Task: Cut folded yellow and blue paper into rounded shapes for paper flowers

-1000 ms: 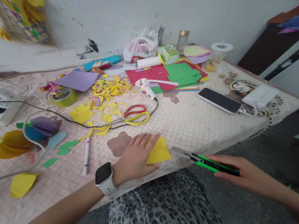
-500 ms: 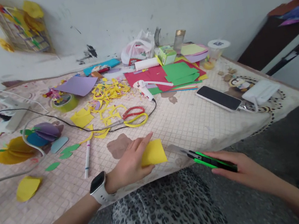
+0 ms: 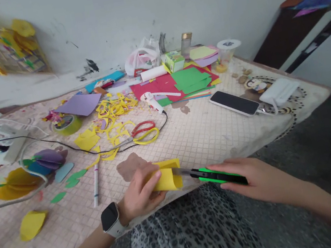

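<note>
My left hand [image 3: 139,192] pinches a folded sheet of yellow paper [image 3: 166,177] near the table's front edge, lifting it slightly. A smartwatch [image 3: 110,220] sits on that wrist. My right hand [image 3: 253,174] grips a green utility knife [image 3: 218,176]. Its metal blade reaches the fold of the yellow paper from the right. Part of the paper is hidden behind my left fingers, and the blade's tip is hidden at the fold.
The tiled-pattern table cover [image 3: 207,142] holds yellow paper scraps [image 3: 114,107], red-handled scissors [image 3: 143,129], a glue gun [image 3: 152,102], coloured paper sheets [image 3: 174,84], a phone [image 3: 234,103] and a power strip [image 3: 12,149]. A leopard-print skirt [image 3: 189,239] lies below the front edge.
My left hand has lifted and folded the yellow paper off the table. The knife has swung level and moved left, its blade now reaching the paper. The view has shifted slightly.
</note>
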{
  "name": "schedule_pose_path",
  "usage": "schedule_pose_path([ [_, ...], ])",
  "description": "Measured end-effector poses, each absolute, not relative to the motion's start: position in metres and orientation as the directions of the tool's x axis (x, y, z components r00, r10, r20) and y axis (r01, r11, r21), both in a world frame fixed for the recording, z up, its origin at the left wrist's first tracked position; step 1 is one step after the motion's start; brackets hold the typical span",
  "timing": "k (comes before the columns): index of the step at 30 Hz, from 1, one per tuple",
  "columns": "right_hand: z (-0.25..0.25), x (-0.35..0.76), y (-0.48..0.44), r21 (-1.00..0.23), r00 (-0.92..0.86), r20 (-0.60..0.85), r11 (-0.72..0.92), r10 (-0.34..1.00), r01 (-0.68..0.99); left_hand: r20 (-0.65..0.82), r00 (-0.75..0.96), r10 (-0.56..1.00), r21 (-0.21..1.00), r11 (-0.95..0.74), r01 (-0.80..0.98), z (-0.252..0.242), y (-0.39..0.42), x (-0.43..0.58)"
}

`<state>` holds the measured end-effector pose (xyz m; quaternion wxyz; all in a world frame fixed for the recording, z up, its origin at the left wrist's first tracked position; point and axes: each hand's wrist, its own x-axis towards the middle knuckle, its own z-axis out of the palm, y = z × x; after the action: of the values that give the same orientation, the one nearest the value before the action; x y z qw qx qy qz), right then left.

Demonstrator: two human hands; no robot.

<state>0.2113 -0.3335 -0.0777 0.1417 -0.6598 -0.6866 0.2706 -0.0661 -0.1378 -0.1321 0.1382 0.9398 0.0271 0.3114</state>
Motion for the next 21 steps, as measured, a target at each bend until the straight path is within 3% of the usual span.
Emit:
schedule_pose_path([
  [6, -0.079, 0.192, -0.329, -0.492, -0.108, -0.199, -0.004, 0.974, 0.871, 0.540, 0.837, 0.091, 0.197, -0.980, -0.020, -0.132, -0.135, -0.060],
  [13, -0.111, 0.189, -0.328, -0.635, -0.122, -0.207, -0.039, 0.971, 0.772, 0.136, 0.990, 0.032, 0.109, -0.994, 0.018, -0.112, -0.116, -0.052],
  [21, -0.126, 0.185, -0.336, -0.699, -0.090, -0.201, -0.078, 0.975, 0.711, -0.003, 0.997, -0.073, 0.096, -0.993, -0.073, -0.111, -0.092, -0.079],
])
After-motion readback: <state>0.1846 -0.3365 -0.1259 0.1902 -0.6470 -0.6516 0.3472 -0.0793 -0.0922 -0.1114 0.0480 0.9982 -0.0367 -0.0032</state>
